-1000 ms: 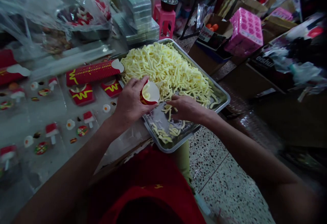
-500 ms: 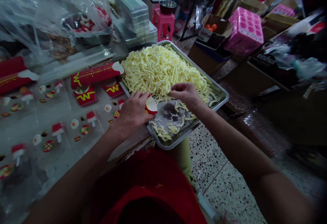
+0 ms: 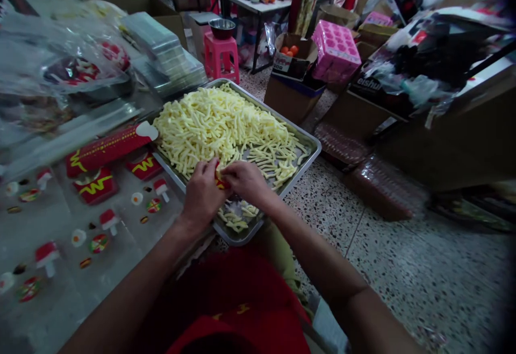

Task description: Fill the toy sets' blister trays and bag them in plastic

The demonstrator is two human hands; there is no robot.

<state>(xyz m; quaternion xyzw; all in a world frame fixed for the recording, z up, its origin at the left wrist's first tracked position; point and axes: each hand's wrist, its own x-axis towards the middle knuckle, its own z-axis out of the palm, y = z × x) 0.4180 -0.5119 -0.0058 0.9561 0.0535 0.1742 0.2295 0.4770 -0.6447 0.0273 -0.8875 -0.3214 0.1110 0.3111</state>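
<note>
My left hand [image 3: 205,193] is closed around a small red fries box [image 3: 221,182], mostly covered by the fingers. At the mouth of that box my right hand [image 3: 245,181] pinches its fingertips together; what is between them is hidden, though a bit of pale yellow shows there. Both hands are over the near part of a metal tray [image 3: 309,155]. A big heap of pale yellow fry-shaped sticks [image 3: 209,122] fills the tray's far side, and a few loose sticks [image 3: 237,217] lie at its near corner.
Left of the tray lie a stack of nested red boxes [image 3: 108,147] and two filled red boxes [image 3: 95,186]. Clear sheets with small toy foods [image 3: 108,220] cover the table. Plastic cases [image 3: 153,36] stand behind. A pink stool [image 3: 221,55] and cartons [image 3: 294,96] are beyond.
My right hand has moved from the heap's edge to the box in my left hand. The sticks at the tray's right are more spread out. The view has shifted to the right.
</note>
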